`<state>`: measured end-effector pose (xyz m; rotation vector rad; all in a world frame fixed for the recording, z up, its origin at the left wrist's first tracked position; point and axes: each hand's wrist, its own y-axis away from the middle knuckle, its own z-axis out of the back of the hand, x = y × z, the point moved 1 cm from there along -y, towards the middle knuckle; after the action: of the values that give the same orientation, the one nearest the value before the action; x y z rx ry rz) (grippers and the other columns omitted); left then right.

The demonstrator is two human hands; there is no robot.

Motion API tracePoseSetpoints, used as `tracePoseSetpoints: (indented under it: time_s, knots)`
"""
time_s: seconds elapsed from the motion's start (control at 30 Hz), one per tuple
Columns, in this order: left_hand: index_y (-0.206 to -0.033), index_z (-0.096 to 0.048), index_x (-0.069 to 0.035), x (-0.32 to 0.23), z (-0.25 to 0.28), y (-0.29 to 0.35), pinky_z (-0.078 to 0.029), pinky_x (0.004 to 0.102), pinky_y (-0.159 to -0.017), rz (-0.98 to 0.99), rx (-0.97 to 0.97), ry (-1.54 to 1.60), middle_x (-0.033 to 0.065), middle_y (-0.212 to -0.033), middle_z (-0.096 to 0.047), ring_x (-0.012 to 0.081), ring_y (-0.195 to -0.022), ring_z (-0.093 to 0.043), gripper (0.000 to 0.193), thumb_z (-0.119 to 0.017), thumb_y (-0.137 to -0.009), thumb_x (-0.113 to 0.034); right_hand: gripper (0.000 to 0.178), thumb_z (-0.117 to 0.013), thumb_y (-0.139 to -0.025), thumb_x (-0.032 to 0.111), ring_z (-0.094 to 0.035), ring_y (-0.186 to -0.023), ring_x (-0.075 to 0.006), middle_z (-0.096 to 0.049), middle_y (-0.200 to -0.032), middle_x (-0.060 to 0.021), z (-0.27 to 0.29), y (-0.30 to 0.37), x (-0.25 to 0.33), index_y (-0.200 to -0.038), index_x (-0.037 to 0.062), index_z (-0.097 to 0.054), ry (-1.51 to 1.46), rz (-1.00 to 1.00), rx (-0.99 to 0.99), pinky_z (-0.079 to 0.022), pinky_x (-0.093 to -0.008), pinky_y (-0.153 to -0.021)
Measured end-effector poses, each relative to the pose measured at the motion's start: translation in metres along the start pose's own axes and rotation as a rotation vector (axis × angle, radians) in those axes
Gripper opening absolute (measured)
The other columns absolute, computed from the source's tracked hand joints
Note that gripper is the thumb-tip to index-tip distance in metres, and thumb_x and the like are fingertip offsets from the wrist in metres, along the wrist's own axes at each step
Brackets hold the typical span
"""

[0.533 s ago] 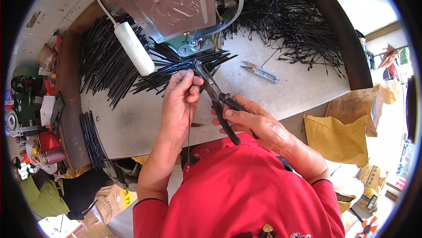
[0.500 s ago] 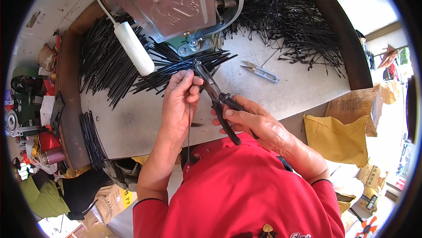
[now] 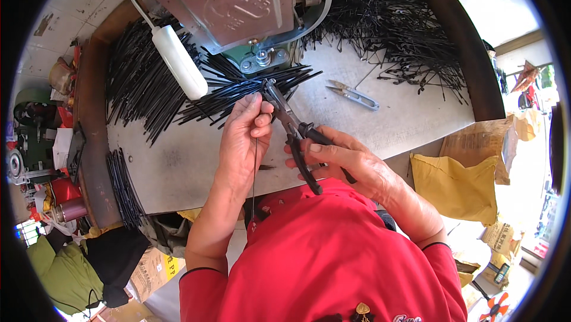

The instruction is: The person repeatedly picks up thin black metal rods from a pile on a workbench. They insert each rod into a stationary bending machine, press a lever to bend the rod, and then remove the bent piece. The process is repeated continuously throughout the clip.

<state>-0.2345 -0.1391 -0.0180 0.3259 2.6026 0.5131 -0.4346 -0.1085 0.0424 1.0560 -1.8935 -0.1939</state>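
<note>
My left hand (image 3: 245, 134) pinches a thin dark rod (image 3: 255, 170), whose lower length hangs down toward my lap. In my right hand (image 3: 348, 158) is a pair of pliers (image 3: 291, 121) with black handles; its handles stand somewhat apart. The pliers' jaws (image 3: 270, 88) lie right at my left fingertips, by the rod's upper end. Whether the jaws grip the rod is hidden by my fingers. Just beyond them a loose heap of black rods (image 3: 226, 97) lies on the grey worktop (image 3: 178, 170).
A pinkish-green machine (image 3: 229, 6) stands at the back centre, a white lamp (image 3: 179, 65) to its left. Thread snips (image 3: 353, 94) lie to the right. More black rods (image 3: 143, 78) are piled left, looped ones (image 3: 410, 42) far right. A raised brown rim (image 3: 95, 143) borders the worktop.
The pliers' handles have come slightly closer together in my right hand. My left hand keeps its pinch on the rod, almost in place.
</note>
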Motion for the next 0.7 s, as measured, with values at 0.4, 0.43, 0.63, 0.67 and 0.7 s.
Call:
tracePoseSetpoints:
  time_s: [0.4,0.43,0.63,0.67,0.7]
  knots:
    - [-0.093,-0.054,-0.003,0.0005,0.0009,-0.002,-0.039,0.0143,-0.045,0.033,0.018,0.013,0.0108,-0.081,-0.062,0.0064,-0.06,-0.05,0.006,-0.056,-0.094,-0.009,0.035,-0.056,-0.093,0.028,-0.057,-0.107,-0.0214,-0.058,-0.114,-0.0098,0.0028,-0.0016,0.0025,-0.115,0.001,-0.053,0.031,-0.016,0.004,-0.047,-0.0359,-0.088]
    - [-0.093,-0.054,-0.003,0.0008,0.0014,-0.0022,-0.039,0.0143,-0.045,0.038,0.018,0.02,0.0108,-0.081,-0.062,0.0064,-0.06,-0.05,0.006,-0.056,-0.094,-0.009,0.035,-0.056,-0.093,0.028,-0.058,-0.106,-0.0211,-0.058,-0.114,-0.0098,0.003,-0.0013,0.0027,-0.115,0.0008,-0.053,0.036,-0.019,0.002,-0.047,-0.0357,-0.088]
    - [-0.094,-0.053,-0.002,0.0027,0.0008,-0.0021,-0.038,0.0143,-0.045,0.045,0.008,0.039,0.0107,-0.08,-0.06,0.0066,-0.058,-0.048,0.007,-0.056,-0.094,-0.009,0.034,-0.056,-0.093,0.029,-0.06,-0.1,-0.0182,-0.06,-0.109,-0.0088,0.0061,-0.003,0.0001,-0.113,0.0023,-0.053,0.129,-0.007,-0.024,-0.048,-0.0327,-0.083]
    - [-0.094,-0.053,-0.002,0.0032,0.0001,-0.002,-0.038,0.0144,-0.045,0.047,0.01,0.039,0.0107,-0.08,-0.06,0.0066,-0.058,-0.048,0.008,-0.056,-0.094,-0.009,0.033,-0.056,-0.093,0.03,-0.06,-0.098,-0.0174,-0.06,-0.107,-0.0091,0.0062,-0.003,-0.0008,-0.112,0.0027,-0.053,0.141,-0.005,-0.037,-0.048,-0.0318,-0.081]
    - [-0.094,-0.052,-0.002,0.0038,-0.0006,-0.0016,-0.038,0.0144,-0.045,0.05,0.012,0.039,0.0107,-0.08,-0.06,0.0066,-0.058,-0.048,0.008,-0.056,-0.094,-0.009,0.033,-0.057,-0.093,0.031,-0.06,-0.096,-0.0166,-0.061,-0.106,-0.0094,0.006,-0.003,-0.0018,-0.111,0.003,-0.052,0.153,-0.003,-0.051,-0.048,-0.0309,-0.079]
